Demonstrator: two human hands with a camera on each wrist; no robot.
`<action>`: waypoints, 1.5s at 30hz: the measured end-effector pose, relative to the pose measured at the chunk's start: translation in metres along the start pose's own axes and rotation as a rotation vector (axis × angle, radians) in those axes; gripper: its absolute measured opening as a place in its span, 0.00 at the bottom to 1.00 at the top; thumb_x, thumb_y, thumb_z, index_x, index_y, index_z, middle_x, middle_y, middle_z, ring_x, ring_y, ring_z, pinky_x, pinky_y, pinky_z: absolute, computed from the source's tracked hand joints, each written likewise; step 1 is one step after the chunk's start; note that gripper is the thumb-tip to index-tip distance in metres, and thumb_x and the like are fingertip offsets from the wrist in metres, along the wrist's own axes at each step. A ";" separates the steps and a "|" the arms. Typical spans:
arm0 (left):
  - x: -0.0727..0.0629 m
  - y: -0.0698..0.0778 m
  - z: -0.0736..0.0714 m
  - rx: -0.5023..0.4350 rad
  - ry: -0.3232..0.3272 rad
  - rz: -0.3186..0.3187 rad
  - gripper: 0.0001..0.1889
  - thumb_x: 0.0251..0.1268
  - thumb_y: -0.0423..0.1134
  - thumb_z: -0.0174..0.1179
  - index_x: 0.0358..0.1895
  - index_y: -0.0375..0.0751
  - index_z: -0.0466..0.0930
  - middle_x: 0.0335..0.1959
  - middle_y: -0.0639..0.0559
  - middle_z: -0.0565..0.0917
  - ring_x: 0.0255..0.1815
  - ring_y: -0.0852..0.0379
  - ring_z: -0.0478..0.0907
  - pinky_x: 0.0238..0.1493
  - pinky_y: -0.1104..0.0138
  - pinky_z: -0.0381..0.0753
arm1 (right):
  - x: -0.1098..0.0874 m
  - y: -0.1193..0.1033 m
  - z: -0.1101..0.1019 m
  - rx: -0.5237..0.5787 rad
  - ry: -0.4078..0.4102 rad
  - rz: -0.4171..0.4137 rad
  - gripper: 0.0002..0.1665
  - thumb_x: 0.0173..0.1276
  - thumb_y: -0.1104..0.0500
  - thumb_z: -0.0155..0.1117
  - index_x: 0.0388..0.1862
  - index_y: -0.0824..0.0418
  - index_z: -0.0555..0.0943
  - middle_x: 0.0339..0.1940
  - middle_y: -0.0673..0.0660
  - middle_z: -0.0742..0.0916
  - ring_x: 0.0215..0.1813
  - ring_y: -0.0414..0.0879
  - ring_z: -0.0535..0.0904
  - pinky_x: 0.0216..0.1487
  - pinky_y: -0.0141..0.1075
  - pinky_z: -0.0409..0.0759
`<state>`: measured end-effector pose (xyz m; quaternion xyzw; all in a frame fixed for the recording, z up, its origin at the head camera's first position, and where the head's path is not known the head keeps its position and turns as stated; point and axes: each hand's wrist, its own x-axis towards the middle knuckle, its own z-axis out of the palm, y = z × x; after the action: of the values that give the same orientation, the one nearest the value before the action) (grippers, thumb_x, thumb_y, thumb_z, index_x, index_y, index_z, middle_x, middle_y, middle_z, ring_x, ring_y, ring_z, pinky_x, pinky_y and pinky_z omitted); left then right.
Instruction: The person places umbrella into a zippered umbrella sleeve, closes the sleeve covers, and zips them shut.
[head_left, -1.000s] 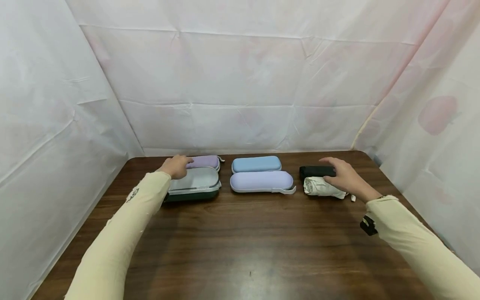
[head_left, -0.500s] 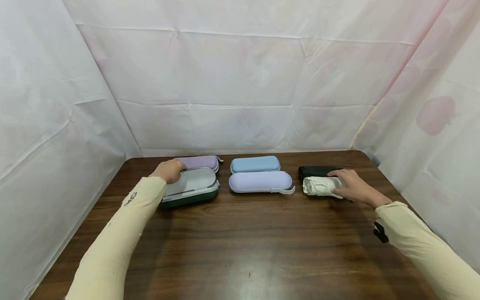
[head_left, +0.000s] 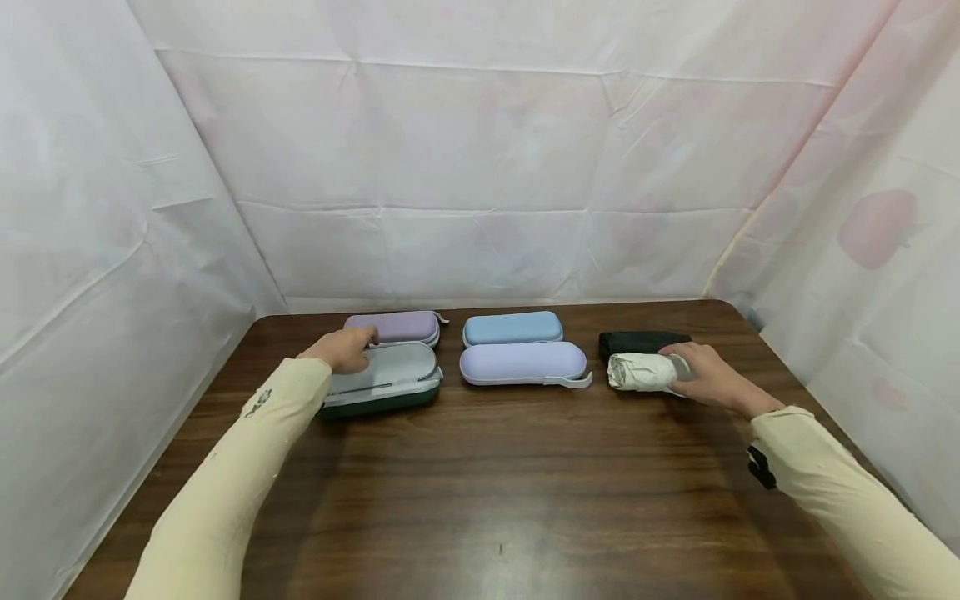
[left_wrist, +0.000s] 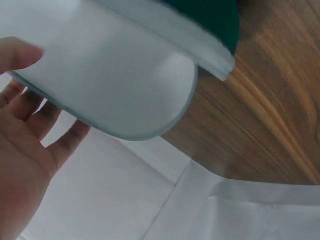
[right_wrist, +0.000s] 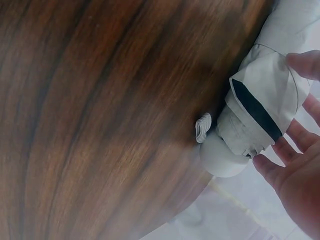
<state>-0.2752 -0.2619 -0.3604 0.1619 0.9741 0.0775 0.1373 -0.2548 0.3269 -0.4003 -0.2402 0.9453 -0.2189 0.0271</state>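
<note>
My left hand [head_left: 346, 348] is at the left end of a grey pencil case [head_left: 397, 364] with a dark green base. In the left wrist view, its thumb lies over the grey top and the fingers [left_wrist: 65, 142] curl at the opposite edge. On the right, my right hand [head_left: 708, 377] holds the near end of a white folded umbrella [head_left: 642, 372]. The right wrist view shows the thumb on one side of the umbrella [right_wrist: 267, 85], fingers on the other; its rounded handle end [right_wrist: 225, 157] and strap stick out. Both things rest on the table.
Behind the pencil case lies a purple hard case [head_left: 397, 325]. A blue case [head_left: 513, 327] and a lavender case [head_left: 522, 363] with a strap lie mid-table. Behind the umbrella is a black folded umbrella [head_left: 637, 342]. White sheeting [head_left: 480, 167] walls the wooden table [head_left: 480, 483].
My right hand has come down from above the white umbrella and taken hold of it. My left hand has drawn slightly left and nearer, and the pencil case has turned a little.
</note>
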 end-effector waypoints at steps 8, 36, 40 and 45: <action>-0.005 0.009 0.000 -0.033 -0.097 -0.009 0.25 0.64 0.23 0.39 0.66 0.24 0.64 0.65 0.26 0.64 0.66 0.32 0.60 0.60 0.47 0.66 | 0.001 -0.003 0.002 -0.004 -0.002 0.015 0.29 0.61 0.64 0.67 0.60 0.73 0.71 0.57 0.76 0.73 0.59 0.75 0.61 0.54 0.66 0.62; -0.017 0.078 -0.026 -0.385 -0.264 0.087 0.46 0.55 0.65 0.61 0.71 0.39 0.59 0.70 0.39 0.61 0.69 0.42 0.60 0.62 0.49 0.64 | 0.000 0.004 -0.003 -0.041 -0.020 -0.018 0.32 0.59 0.65 0.68 0.62 0.71 0.69 0.57 0.76 0.72 0.58 0.74 0.62 0.52 0.66 0.63; -0.010 0.094 -0.021 -0.407 -0.254 0.104 0.45 0.57 0.68 0.57 0.71 0.41 0.61 0.70 0.42 0.63 0.68 0.46 0.61 0.62 0.50 0.64 | -0.001 0.006 -0.003 -0.097 -0.022 -0.026 0.35 0.57 0.65 0.70 0.63 0.69 0.69 0.57 0.74 0.73 0.58 0.73 0.64 0.49 0.64 0.67; 0.000 0.115 -0.012 -0.419 -0.249 0.130 0.45 0.57 0.72 0.52 0.72 0.44 0.60 0.70 0.46 0.63 0.69 0.49 0.61 0.63 0.52 0.63 | 0.002 0.010 0.000 -0.187 -0.006 -0.063 0.38 0.54 0.65 0.73 0.64 0.67 0.69 0.55 0.71 0.75 0.55 0.69 0.67 0.46 0.61 0.69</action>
<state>-0.2449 -0.1552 -0.3266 0.2005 0.8999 0.2660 0.2813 -0.2608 0.3338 -0.4046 -0.2722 0.9534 -0.1299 0.0006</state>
